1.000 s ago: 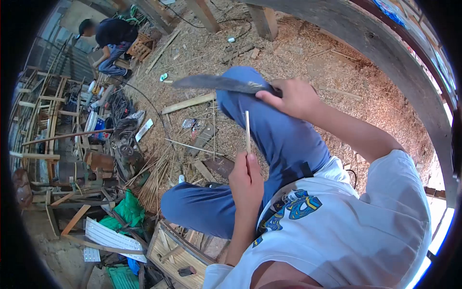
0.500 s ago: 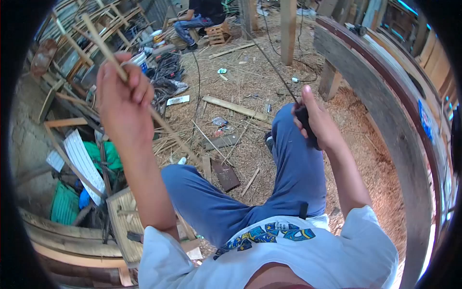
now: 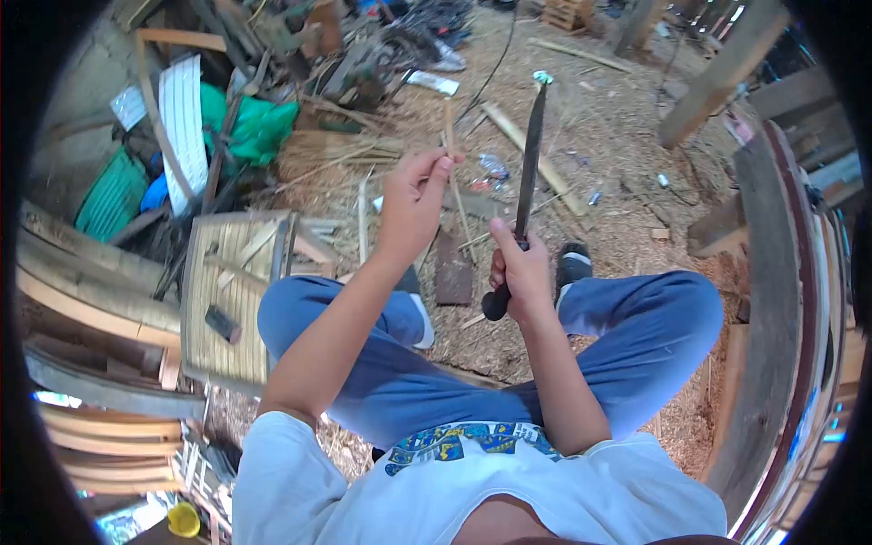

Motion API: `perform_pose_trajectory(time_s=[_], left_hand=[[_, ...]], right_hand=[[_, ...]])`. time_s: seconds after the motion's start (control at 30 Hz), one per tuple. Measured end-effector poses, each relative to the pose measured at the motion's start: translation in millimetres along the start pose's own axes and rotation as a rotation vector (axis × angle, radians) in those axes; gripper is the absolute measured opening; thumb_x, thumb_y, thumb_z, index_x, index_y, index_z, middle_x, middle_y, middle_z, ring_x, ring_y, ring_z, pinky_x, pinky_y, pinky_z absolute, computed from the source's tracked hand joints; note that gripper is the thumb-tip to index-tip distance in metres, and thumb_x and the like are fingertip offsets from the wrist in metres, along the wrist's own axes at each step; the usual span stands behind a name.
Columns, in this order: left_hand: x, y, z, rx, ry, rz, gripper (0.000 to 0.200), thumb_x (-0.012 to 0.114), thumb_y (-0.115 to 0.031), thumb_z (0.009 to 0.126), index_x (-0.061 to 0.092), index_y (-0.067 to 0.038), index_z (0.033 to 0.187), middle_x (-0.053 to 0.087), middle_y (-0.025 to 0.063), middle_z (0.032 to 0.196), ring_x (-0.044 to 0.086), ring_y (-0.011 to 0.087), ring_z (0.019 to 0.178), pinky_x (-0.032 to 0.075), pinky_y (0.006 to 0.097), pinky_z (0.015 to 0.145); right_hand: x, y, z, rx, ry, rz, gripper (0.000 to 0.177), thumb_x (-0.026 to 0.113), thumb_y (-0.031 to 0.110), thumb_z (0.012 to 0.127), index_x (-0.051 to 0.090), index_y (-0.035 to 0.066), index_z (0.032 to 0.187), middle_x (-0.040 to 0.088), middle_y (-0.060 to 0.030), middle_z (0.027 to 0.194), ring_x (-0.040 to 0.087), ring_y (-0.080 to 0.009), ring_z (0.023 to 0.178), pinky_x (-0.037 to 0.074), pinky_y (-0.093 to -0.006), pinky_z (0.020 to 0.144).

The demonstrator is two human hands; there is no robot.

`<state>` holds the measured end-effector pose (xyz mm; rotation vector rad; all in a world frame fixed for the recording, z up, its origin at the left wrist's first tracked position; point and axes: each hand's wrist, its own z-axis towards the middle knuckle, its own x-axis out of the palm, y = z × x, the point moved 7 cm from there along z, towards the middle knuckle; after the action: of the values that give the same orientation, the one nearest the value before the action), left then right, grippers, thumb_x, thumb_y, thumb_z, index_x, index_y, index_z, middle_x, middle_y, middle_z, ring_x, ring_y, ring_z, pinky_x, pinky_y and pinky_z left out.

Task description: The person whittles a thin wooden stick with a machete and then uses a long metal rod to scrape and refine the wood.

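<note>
My left hand (image 3: 414,202) is closed in a pinch on a thin wooden stick (image 3: 450,123), one end of which rises above the fingertips. My right hand (image 3: 525,272) wraps round the black handle of a machete (image 3: 530,168). Its long dark blade points up and away from me, to the right of the stick and apart from it. Both hands are raised over the ground between my bent knees.
To my left stands a slatted wooden stool (image 3: 211,313) with a small dark block (image 3: 222,323) on it. A brown board (image 3: 452,272) lies on the shaving-strewn ground, with a longer plank (image 3: 536,159) beyond. A heavy beam (image 3: 767,345) runs along my right.
My view has tipped down and turned left. My left hand has lowered the stick toward the middle. The machete now stands more upright, closer to the left hand, and my knees are wider apart.
</note>
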<state>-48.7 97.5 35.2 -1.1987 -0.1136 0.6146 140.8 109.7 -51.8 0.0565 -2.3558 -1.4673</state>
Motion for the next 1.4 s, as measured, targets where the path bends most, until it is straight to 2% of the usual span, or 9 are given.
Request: perform_pose_trajectory(time_s=[0.07, 0.1, 0.2, 0.43, 0.53, 0.63, 0.87, 1.1, 1.4], left_hand=[[-2, 17, -9, -0.056, 0.020, -0.051, 0.021, 0.057, -0.016, 0.108, 0.069, -0.001, 0.117, 0.067, 0.0044, 0.113, 0.063, 0.0099, 0.095, 0.053, 0.0276, 0.087], [0, 15, -13, -0.091, 0.029, -0.123, 0.020, 0.058, -0.015, 0.107, 0.068, -0.001, 0.117, 0.068, 0.0047, 0.114, 0.064, 0.0101, 0.096, 0.054, 0.0280, 0.087], [6, 16, -19, -0.163, 0.062, -0.222, 0.017, 0.060, -0.013, 0.106, 0.067, 0.000, 0.116, 0.069, 0.0053, 0.112, 0.066, 0.0108, 0.099, 0.056, 0.0291, 0.089], [12, 19, -15, -0.262, 0.100, -0.143, 0.016, 0.063, -0.013, 0.105, 0.066, 0.001, 0.113, 0.070, 0.0049, 0.105, 0.066, 0.0105, 0.094, 0.056, 0.0291, 0.089], [19, 21, -15, -0.321, 0.097, -0.215, 0.016, 0.068, -0.014, 0.102, 0.068, 0.000, 0.111, 0.066, 0.0002, 0.095, 0.063, 0.0069, 0.089, 0.052, 0.0232, 0.078], [23, 16, -12, -0.405, 0.226, -0.195, 0.017, 0.070, -0.016, 0.101, 0.068, -0.002, 0.111, 0.068, -0.0006, 0.094, 0.063, 0.0068, 0.088, 0.052, 0.0235, 0.079], [-11, -14, 14, -0.240, 0.135, -0.232, 0.031, 0.071, -0.022, 0.101, 0.067, -0.001, 0.123, 0.072, 0.0055, 0.109, 0.066, 0.0113, 0.100, 0.054, 0.0276, 0.089], [-25, -25, 21, -0.166, 0.116, -0.272, 0.028, 0.065, -0.014, 0.104, 0.068, 0.001, 0.128, 0.072, 0.0091, 0.119, 0.067, 0.0146, 0.111, 0.054, 0.0287, 0.094], [-31, -30, 21, -0.152, 0.146, -0.252, 0.020, 0.067, -0.009, 0.101, 0.071, 0.000, 0.119, 0.073, 0.0066, 0.116, 0.067, 0.0128, 0.108, 0.053, 0.0275, 0.094]], right_hand=[[2, -20, 9, -0.038, 0.028, -0.062, 0.035, 0.081, 0.033, 0.091, 0.066, 0.006, 0.109, 0.053, 0.0047, 0.063, 0.046, -0.0059, 0.046, 0.035, -0.0250, 0.042], [-1, -29, 14, -0.053, 0.003, -0.158, 0.036, 0.080, 0.029, 0.092, 0.067, 0.007, 0.118, 0.054, 0.0064, 0.064, 0.046, -0.0051, 0.046, 0.035, -0.0246, 0.042], [5, -49, 21, 0.028, 0.093, -0.068, 0.034, 0.078, 0.025, 0.094, 0.067, 0.006, 0.120, 0.053, 0.0062, 0.064, 0.046, -0.0049, 0.046, 0.035, -0.0243, 0.042], [10, -67, 28, 0.144, 0.113, 0.164, 0.026, 0.078, 0.024, 0.095, 0.063, 0.006, 0.106, 0.053, 0.0036, 0.064, 0.046, -0.0064, 0.046, 0.036, -0.0249, 0.042], [0, -72, 30, 0.122, 0.096, 0.171, 0.026, 0.079, 0.023, 0.095, 0.062, 0.006, 0.104, 0.054, 0.0032, 0.064, 0.047, -0.0068, 0.046, 0.037, -0.0249, 0.043], [-7, -78, 37, 0.038, 0.074, 0.162, 0.026, 0.078, 0.024, 0.095, 0.062, 0.006, 0.104, 0.054, 0.0028, 0.064, 0.048, -0.0071, 0.047, 0.038, -0.0249, 0.044], [-12, -75, 41, 0.019, 0.040, 0.143, 0.024, 0.079, 0.025, 0.095, 0.063, 0.007, 0.100, 0.054, 0.0027, 0.063, 0.049, -0.0072, 0.047, 0.038, -0.0248, 0.045], [-10, -83, 42, 0.019, 0.081, 0.045, 0.024, 0.078, 0.025, 0.095, 0.064, 0.006, 0.100, 0.054, 0.0035, 0.063, 0.049, -0.0070, 0.048, 0.037, -0.0254, 0.044], [-3, -90, 44, 0.043, 0.177, 0.034, 0.024, 0.077, 0.025, 0.096, 0.064, 0.006, 0.101, 0.053, 0.0043, 0.063, 0.048, -0.0066, 0.047, 0.036, -0.0256, 0.043]])
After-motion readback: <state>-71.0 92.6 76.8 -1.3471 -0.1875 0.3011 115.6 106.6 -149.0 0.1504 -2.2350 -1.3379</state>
